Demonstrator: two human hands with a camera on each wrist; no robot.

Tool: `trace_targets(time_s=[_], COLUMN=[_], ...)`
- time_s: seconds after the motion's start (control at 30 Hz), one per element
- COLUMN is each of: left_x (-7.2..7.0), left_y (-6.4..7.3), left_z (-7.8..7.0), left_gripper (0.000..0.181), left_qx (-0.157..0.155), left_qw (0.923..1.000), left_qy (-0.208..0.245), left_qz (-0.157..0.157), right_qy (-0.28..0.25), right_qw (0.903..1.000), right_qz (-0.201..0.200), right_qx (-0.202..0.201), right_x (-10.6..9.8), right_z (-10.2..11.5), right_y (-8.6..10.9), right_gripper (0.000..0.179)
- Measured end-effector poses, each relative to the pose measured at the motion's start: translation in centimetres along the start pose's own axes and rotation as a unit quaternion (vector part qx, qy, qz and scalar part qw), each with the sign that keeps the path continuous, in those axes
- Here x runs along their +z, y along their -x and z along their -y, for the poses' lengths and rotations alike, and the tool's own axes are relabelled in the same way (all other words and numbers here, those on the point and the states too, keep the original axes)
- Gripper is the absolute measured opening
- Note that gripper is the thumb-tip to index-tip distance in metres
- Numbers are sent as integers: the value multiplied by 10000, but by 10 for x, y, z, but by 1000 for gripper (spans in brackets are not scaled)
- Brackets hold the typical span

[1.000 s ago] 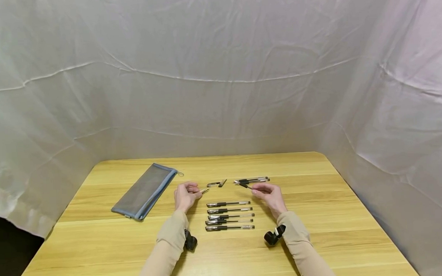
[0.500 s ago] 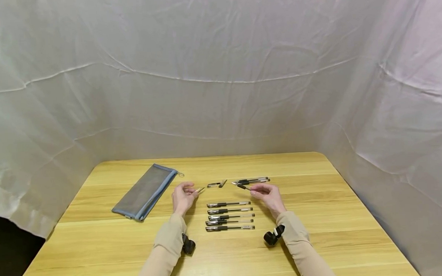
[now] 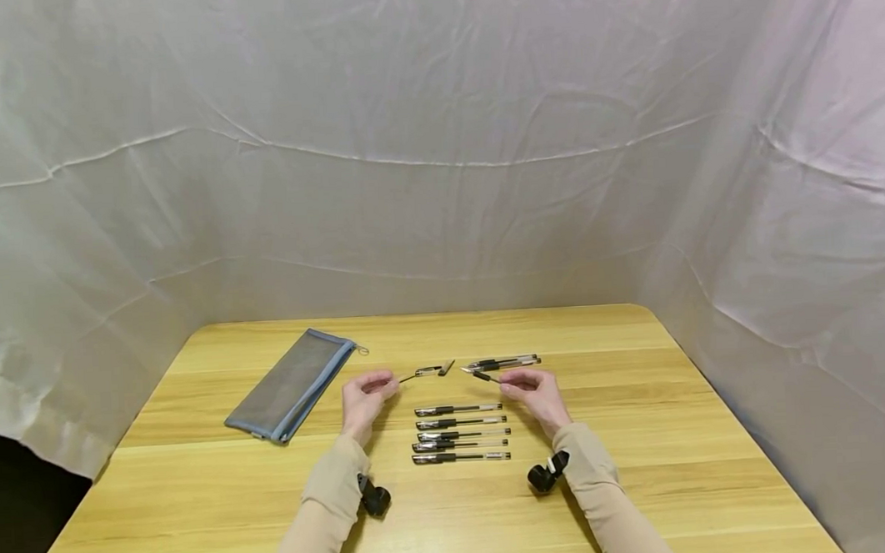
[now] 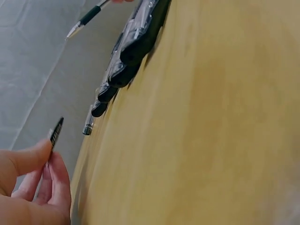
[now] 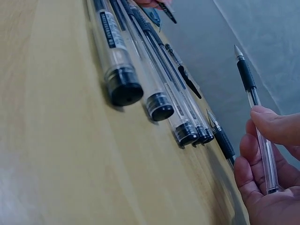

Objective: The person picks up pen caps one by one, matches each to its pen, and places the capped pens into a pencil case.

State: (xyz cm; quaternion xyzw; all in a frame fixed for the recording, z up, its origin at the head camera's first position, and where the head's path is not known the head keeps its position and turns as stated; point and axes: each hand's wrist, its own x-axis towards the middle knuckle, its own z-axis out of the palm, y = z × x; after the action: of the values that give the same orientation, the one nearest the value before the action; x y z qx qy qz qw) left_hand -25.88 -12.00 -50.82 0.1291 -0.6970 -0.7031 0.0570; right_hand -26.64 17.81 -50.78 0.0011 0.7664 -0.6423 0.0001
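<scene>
My left hand (image 3: pixel 364 402) pinches a pen cap (image 4: pixel 56 131) between thumb and fingers. Its black lettered clip points away from the fingertips, and the rest is mostly hidden. Opposite, my right hand (image 3: pixel 537 395) grips an uncapped gel pen (image 5: pixel 246 75) by its clear barrel, with the black grip and metal tip angled toward the left hand. Between and beyond the hands lie a clear cap with a black clip (image 3: pixel 427 371) and a small dark piece (image 3: pixel 446 367). Several capped gel pens (image 3: pixel 461 433) form a row on the table, nearer the body.
More pens (image 3: pixel 503 363) lie together behind the right hand, at least one of them uncapped. A grey mesh pencil case with blue edging (image 3: pixel 290 385) rests left of the left hand. Grey cloth (image 3: pixel 440 226) hangs around the wooden table (image 3: pixel 649 499).
My left hand has drawn slightly left and nearer the body, and the cap in its fingers has turned so its dark clip shows. The right hand with the pen has barely moved.
</scene>
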Motion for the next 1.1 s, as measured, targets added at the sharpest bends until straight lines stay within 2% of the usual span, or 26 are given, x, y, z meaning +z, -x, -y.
trace_targets(time_s=[0.2, 0.37, 0.5, 0.77, 1.1], left_x=[0, 1, 2, 5, 7], left_y=[3, 5, 7, 8, 10], left_z=[3, 5, 6, 5, 3], left_gripper=[41, 41, 41, 44, 43], left_qx=[-380, -605, -726, -663, -585], left_qw=[9936, 9787, 9675, 9635, 9608], left_qy=[987, 1733, 2113, 2014, 1966], left_qz=[403, 917, 1183, 1635, 1865], right_qy=[242, 305, 358, 438, 544], right_qw=[9996, 9988, 9977, 9958, 9954], right_qz=[150, 347, 518, 795, 785], right_qx=[-78, -188, -234, -150, 50], right_x=[1, 4, 6, 13, 18], right_z=[1, 2, 4, 8, 12], right_y=[3, 4, 4, 5, 7], right_gripper=[25, 24, 25, 25, 24])
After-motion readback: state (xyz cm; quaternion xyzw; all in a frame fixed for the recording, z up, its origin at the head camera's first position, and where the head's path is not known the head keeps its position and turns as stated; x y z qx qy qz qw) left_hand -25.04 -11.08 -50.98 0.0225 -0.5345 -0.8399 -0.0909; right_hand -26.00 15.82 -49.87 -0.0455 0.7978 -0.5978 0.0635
